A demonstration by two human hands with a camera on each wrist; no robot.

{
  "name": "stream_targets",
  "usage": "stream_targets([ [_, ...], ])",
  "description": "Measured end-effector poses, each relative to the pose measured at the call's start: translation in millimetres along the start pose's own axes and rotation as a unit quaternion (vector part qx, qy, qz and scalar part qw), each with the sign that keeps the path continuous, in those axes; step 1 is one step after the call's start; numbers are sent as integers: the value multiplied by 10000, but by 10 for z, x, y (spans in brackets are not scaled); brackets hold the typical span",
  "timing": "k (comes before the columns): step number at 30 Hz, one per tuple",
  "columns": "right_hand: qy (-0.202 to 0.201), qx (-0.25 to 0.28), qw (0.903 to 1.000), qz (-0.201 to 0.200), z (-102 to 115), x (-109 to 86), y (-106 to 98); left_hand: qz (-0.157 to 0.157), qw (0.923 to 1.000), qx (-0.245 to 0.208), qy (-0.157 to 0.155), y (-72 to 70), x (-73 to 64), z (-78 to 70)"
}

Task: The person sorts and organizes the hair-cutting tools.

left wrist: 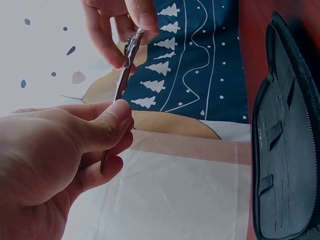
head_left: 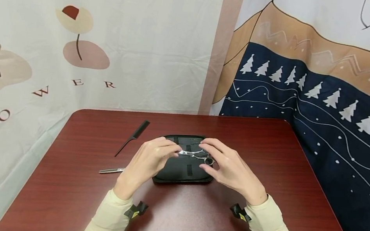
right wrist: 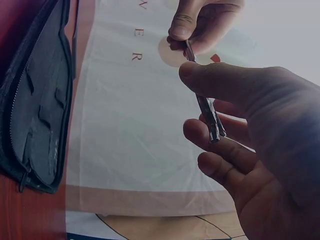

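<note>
Red-brown tbl below, printed curtains behind. Holding scissors btwn hands, over blk zip case: pinching blade end w/ L hand on left, spreading R hand loosely about handles on right, can't tell if touching. Blk comb far left, metal blade nearer, part hidden.

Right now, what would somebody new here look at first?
Probably the shiny scissors, pinched by the person's left grip over the open black case, with the right grip at their other end. Next, maybe the white trees on the dark blue cloth, at the right of the head view.
</note>
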State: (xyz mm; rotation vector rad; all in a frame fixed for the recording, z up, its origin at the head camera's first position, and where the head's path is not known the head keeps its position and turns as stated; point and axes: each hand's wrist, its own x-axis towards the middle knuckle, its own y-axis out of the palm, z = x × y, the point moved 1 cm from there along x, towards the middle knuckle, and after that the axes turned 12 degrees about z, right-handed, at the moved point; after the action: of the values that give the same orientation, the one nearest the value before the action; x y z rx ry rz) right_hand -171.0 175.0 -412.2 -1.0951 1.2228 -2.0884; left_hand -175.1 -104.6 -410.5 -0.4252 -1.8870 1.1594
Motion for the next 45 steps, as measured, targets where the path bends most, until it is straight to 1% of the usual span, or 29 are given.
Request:
stream_targets([
  [4, 41, 53, 10000, 65, -4, 2, 10, 60, 10000, 29, -36, -2, -4, 2],
  [8, -4, -36, 10000, 50, -10, 11, 18, 46, 10000, 87, -15, 1, -2, 3],
  [16, -54, -259, 9994, -231, -50, 15, 71, 70, 9999, 100, -45, 15, 10, -16],
  [27, 108, -435, 9979, -461, -48, 20, 99, 87, 9999, 49, -49, 30, 22, -49],
  [33, 160, -675, 9968, -393, -43, 18, 109, 161, 9998, 75, -64, 49, 19, -52],
  [39, 289, -961, 9949, -126, -27, 23, 101, 272, 9996, 111, -63, 90, 16, -46],
  [45, 256, -1240, 9920, -18, -52, 12, 115, 420, 9988, 85, -218, 108, 22, -53],
])
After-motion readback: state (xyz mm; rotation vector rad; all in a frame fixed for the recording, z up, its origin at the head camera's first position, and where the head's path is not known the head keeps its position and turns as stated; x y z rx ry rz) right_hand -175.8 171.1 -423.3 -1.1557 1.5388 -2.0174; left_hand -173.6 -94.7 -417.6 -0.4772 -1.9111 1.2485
